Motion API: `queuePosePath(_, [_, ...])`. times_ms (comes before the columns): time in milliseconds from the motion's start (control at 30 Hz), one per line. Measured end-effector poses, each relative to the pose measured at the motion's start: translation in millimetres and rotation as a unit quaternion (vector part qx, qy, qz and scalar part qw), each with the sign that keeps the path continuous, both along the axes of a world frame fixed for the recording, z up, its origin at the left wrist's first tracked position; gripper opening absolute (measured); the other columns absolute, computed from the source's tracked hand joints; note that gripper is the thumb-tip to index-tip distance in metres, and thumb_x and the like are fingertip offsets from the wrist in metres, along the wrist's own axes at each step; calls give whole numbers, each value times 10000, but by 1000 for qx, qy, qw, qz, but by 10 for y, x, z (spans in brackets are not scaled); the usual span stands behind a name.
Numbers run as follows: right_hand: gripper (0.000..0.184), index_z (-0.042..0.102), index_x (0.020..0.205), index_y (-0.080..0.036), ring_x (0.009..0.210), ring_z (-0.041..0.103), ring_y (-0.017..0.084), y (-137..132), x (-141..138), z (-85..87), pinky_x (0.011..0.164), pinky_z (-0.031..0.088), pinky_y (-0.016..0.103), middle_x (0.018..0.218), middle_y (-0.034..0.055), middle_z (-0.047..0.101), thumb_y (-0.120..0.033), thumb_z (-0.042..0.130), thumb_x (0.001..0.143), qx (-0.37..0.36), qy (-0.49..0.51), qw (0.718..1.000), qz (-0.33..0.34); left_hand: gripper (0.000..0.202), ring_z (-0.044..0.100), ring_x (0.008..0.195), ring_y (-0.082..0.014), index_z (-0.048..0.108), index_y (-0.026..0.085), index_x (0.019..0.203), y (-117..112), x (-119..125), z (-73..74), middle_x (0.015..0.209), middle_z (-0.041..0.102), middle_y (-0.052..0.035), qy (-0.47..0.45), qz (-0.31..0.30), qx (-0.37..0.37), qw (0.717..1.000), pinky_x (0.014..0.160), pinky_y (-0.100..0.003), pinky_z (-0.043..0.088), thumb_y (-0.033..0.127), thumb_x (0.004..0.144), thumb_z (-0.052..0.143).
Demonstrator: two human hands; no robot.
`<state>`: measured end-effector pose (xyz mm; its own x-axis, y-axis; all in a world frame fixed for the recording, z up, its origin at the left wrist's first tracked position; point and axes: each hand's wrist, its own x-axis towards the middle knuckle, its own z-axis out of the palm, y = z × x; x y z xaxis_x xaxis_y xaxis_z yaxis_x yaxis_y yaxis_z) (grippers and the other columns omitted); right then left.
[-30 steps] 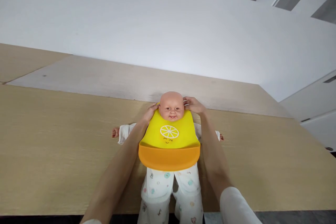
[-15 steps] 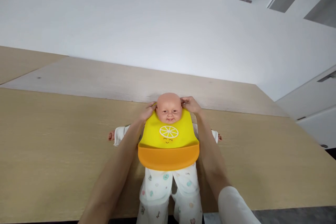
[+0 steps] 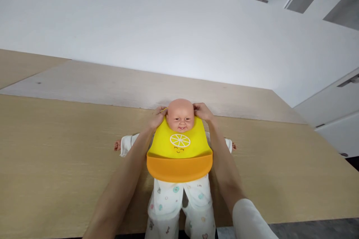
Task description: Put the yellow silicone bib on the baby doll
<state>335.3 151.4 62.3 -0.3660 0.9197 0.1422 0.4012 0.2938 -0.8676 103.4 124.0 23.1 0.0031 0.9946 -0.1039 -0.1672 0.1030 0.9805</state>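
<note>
I am clamping the yellow silicone bib with my left hand and right hand, held apart on either side of the doll's head.

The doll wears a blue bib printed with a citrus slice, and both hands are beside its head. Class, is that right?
No: the bib is yellow with an orange pocket, not blue, as the head view shows. The rest stands: the doll wears it, with its citrus slice, and the left hand and right hand are beside its head.

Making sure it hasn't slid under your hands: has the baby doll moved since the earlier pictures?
No: the baby doll keeps its place against the pale panel's right corner.
</note>
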Motion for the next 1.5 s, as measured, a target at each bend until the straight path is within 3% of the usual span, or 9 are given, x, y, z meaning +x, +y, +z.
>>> queuePosePath(100, [188, 669, 678, -147, 706, 555, 162, 15, 14, -11, 669, 467, 262, 761, 32, 678, -213, 505, 617, -8, -8, 1000, -7, 221, 522, 564, -158, 590, 197, 673, 23, 5, 38, 635, 590, -6, 82, 18, 29, 996, 522, -260, 394, 411, 671, 646])
queuePosePath(233, [237, 688, 719, -116, 719, 590, 162, 40, 28, -35, 662, 470, 242, 722, 25, 672, -200, 492, 616, 4, -11, 1000, -23, 199, 599, 760, -206, 619, 197, 705, 105, -30, 67, 755, 655, -39, 236, 32, 95, 967, 666, -277, 458, 381, 737, 549])
queuePosePath(400, [245, 705, 734, -118, 739, 611, 160, 63, 57, -34, 673, 470, 226, 751, 32, 696, -154, 490, 622, 27, -35, 998, -47, 237, 635, 822, -235, 672, 201, 809, 167, -79, 110, 807, 701, -62, 330, 28, 94, 939, 720, -296, 476, 381, 732, 538])
queuePosePath(500, [230, 701, 715, -121, 717, 604, 151, 52, 68, -6, 670, 464, 222, 755, 37, 703, -129, 487, 631, 45, -52, 995, -65, 244, 640, 762, -235, 681, 194, 753, 134, -73, 248, 770, 709, -67, 327, 29, 77, 941, 642, -285, 464, 402, 696, 567])
queuePosePath(700, [250, 706, 715, -117, 679, 594, 141, 20, 59, 42, 628, 451, 223, 811, 55, 722, -108, 471, 634, 68, -71, 991, -89, 318, 632, 666, -210, 706, 159, 774, 78, -127, 459, 761, 722, -62, 151, -69, 30, 986, 582, -274, 466, 426, 615, 640])
queuePosePath(867, [259, 703, 710, -121, 694, 601, 152, 60, 58, -12, 674, 478, 250, 812, 70, 717, -113, 465, 610, 67, -37, 995, -64, 360, 677, 828, -260, 746, 167, 896, 179, -210, 376, 925, 757, -78, 233, -66, 65, 968, 680, -300, 519, 392, 641, 627])
queuePosePath(1033, [258, 689, 697, -135, 693, 603, 154, 70, 77, -56, 652, 467, 239, 791, 57, 715, -131, 454, 593, 74, -18, 995, -61, 373, 689, 852, -263, 742, 161, 970, 231, -201, 377, 881, 762, -84, 344, -29, 63, 937, 701, -295, 524, 330, 673, 594])
queuePosePath(1233, [227, 689, 694, -146, 712, 608, 152, 74, 49, -100, 664, 471, 228, 813, 50, 725, -153, 480, 605, 63, -2, 995, -73, 311, 698, 856, -253, 733, 154, 891, 249, -183, 315, 874, 761, -89, 317, -6, 64, 946, 705, -285, 526, 320, 660, 610])
queuePosePath(1500, [192, 667, 634, -138, 659, 595, 138, 103, -4, -200, 596, 435, 202, 757, 26, 704, -182, 481, 619, 46, -14, 993, -104, 322, 689, 865, -250, 733, 173, 946, 312, -154, 208, 897, 757, -77, 364, 4, 75, 928, 780, -314, 522, 282, 689, 571])
